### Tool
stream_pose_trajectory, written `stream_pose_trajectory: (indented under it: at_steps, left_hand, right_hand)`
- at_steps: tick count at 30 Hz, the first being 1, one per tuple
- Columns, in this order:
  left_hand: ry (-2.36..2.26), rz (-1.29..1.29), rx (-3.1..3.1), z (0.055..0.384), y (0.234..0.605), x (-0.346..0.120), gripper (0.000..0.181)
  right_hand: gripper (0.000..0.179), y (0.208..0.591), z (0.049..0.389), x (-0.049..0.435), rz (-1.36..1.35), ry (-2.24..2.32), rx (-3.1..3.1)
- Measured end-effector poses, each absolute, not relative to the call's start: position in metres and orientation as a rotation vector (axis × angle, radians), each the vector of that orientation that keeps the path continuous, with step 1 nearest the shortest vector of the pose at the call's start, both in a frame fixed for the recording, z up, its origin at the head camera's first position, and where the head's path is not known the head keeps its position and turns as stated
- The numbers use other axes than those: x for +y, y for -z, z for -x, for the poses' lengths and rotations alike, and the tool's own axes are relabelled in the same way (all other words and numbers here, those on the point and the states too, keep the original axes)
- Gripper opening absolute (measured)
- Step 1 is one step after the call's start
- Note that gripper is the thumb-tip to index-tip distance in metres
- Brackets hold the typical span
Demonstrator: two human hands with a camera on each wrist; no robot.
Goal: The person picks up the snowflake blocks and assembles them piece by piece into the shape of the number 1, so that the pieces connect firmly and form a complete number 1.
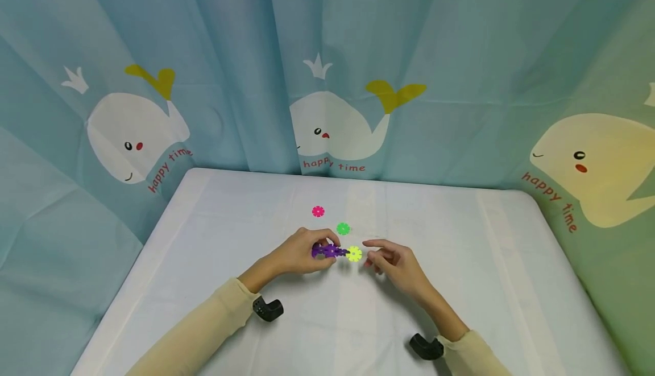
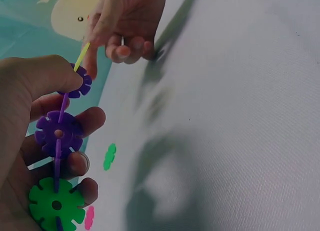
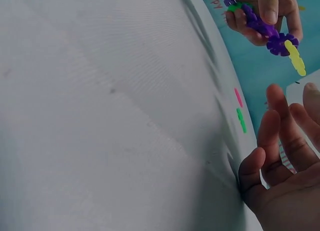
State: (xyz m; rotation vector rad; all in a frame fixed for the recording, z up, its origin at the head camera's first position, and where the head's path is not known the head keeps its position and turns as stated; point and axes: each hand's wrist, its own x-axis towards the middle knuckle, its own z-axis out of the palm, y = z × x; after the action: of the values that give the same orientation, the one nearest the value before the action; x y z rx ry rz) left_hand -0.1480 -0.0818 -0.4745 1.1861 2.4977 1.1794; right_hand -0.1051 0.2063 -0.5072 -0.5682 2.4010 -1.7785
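While left hand [image 1: 299, 252] pinches chain [image 1: 332, 250] of mostly purple discs above table [image 1: 245, 217], yellow disc [image 1: 354, 254] sticks out at its end. Right hand [image 1: 401, 268] just beside yellow, not touching, thumb and fingers relaxed, apart. Green disc [image 1: 343, 228] and pink disc [image 1: 318, 211] flat on table past chain, pink farther out.

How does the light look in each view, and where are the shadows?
Head view: bright, with soft shadows on the white tabletop near the left hand and the right hand; left wrist view: dimmer, with a large soft-edged shadow right of the loose green disc and pink disc; right wrist view: also dim, with a dark blurry shadow left of the right hand.
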Motion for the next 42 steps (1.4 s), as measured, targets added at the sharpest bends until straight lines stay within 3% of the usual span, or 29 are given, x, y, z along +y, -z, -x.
stream_pose_trajectory:
  at_steps: [8, 26, 33, 42]
  left_hand:
    - [-1.207, -1.182, 2.501, 0.147, 0.476, -0.087, 0.024]
    - [-1.201, -1.134, 2.540, 0.145, 0.479, -0.103, 0.026]
    - [-1.182, -1.101, 2.542, 0.146, 0.477, -0.103, 0.029]
    - [-1.199, -1.164, 2.554, 0.146, 0.477, -0.101, 0.028]
  right_hand:
    - [0.030, 0.498, 0.116, 0.194, 0.581, 1.607, 2.555]
    - [0.039, 0.496, 0.183, 0.156, 0.759, 0.905, 2.874]
    - [0.028, 0.494, 0.185, 0.154, 0.712, 0.878, 2.856]
    - [0.028, 0.496, 0.183, 0.163, 0.729, 1.046, 2.824]
